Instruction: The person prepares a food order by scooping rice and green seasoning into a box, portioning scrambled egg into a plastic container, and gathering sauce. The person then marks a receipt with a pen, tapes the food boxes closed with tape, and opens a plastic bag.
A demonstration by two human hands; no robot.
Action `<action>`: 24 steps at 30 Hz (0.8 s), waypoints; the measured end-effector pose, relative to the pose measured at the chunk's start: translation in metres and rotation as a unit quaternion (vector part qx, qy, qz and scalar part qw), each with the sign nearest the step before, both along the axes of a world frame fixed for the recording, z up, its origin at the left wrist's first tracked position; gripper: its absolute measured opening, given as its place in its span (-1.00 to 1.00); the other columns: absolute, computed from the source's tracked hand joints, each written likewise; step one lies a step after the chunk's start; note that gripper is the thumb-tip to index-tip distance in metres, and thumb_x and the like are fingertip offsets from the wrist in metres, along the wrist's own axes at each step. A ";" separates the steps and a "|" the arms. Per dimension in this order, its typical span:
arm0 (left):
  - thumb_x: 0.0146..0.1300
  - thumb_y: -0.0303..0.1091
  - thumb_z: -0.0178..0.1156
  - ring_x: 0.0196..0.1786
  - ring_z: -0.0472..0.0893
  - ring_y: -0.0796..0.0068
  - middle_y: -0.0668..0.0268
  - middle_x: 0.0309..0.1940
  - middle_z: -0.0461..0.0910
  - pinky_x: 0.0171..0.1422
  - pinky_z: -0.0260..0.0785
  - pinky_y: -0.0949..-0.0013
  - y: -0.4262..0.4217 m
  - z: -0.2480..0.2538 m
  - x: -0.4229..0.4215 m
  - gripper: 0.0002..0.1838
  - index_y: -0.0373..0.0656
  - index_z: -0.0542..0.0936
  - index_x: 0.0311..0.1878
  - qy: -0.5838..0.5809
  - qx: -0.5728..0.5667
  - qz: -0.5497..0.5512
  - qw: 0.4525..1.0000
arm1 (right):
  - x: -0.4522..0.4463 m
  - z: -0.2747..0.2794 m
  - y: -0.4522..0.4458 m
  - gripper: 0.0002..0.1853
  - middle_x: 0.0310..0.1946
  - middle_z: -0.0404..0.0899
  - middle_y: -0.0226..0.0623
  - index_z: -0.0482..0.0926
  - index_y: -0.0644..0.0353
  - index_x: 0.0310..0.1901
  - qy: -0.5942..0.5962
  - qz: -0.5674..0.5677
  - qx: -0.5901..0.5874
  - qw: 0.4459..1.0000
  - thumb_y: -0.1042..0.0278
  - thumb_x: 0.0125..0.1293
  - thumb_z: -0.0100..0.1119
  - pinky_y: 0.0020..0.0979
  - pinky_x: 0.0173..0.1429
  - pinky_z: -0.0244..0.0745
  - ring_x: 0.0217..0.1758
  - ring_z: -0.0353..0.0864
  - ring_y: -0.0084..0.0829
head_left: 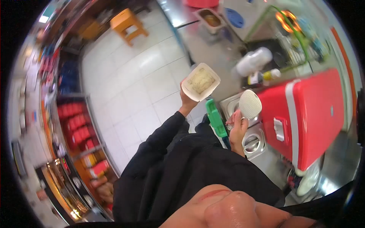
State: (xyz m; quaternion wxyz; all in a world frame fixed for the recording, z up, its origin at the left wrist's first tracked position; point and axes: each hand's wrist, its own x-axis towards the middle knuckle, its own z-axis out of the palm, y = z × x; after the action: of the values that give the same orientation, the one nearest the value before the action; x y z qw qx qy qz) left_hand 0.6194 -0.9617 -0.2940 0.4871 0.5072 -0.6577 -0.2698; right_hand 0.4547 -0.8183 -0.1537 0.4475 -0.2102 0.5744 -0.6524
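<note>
My left hand (186, 102) is wrapped round the side of a white takeaway box (191, 92). The box is open at the top, and cooked rice (202, 79) lies inside it. My right hand (238, 127) grips the handle of a white rice paddle (250, 104) with a dimpled blade. The paddle is held to the right of the box, apart from it, above the metal counter. Below my right hand sits a round lidded steel container (253, 143) set in the counter. A green plastic container (216, 117) is between my two hands, lower down.
A large red cooler box (304, 117) stands on the counter at right. Near it are a blurred white container (254, 60) and a dark bottle with a yellow label (262, 77). An orange stool (127, 24) stands on the tiled floor; shelves with red packs (78, 123) line the left.
</note>
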 end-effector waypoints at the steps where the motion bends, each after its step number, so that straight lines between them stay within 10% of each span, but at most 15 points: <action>1: -0.14 -0.18 0.55 0.12 0.56 0.25 0.19 0.05 0.55 0.22 0.38 0.25 0.015 0.002 0.016 -0.21 -0.19 0.40 0.17 0.030 0.014 0.007 0.999 | 0.008 0.003 0.002 -0.70 -0.56 0.28 -0.49 0.39 0.17 -0.39 -0.008 0.014 0.001 1.000 0.17 0.47 0.00 -0.54 -0.40 0.21 -0.51 0.26 -0.63; 9: -0.06 -0.18 0.48 0.13 0.59 0.25 0.15 0.04 0.60 0.16 0.44 0.26 0.218 0.091 0.149 -0.34 -0.21 0.49 0.12 0.137 -0.006 0.278 0.951 | 0.105 -0.017 0.057 -0.84 -0.50 0.30 -0.56 0.36 0.10 -0.18 -0.046 0.269 0.013 0.962 0.31 0.38 0.13 -0.61 -0.51 0.13 -0.55 0.21 -0.71; 13: -0.09 -0.19 0.52 0.22 0.50 0.26 0.14 0.16 0.48 0.25 0.38 0.22 0.381 0.056 0.227 -0.06 -0.24 0.20 0.33 0.181 0.020 0.394 0.901 | 0.214 -0.019 0.105 -0.83 -0.51 0.32 -0.53 0.35 0.10 -0.24 -0.008 0.444 0.024 0.896 0.30 0.37 0.15 -0.62 -0.55 0.17 -0.59 0.25 -0.69; 24: -0.31 -0.21 0.59 0.11 0.55 0.25 0.19 0.04 0.53 0.20 0.39 0.28 0.777 0.077 0.387 -0.05 -0.15 0.32 0.23 0.111 0.102 0.654 0.741 | 0.577 0.034 0.398 -0.57 -0.08 0.49 -0.16 0.33 0.35 0.05 0.111 0.921 -0.064 0.369 0.24 0.31 0.19 -0.45 -0.37 0.64 -0.19 0.60 -0.42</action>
State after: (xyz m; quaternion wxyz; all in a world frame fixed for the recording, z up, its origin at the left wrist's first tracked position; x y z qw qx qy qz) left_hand 1.0068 -0.1849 -0.2169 0.5584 0.8263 -0.0740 -0.0044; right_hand 1.0319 -0.4206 -0.1194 0.6887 -0.7070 0.0263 0.1583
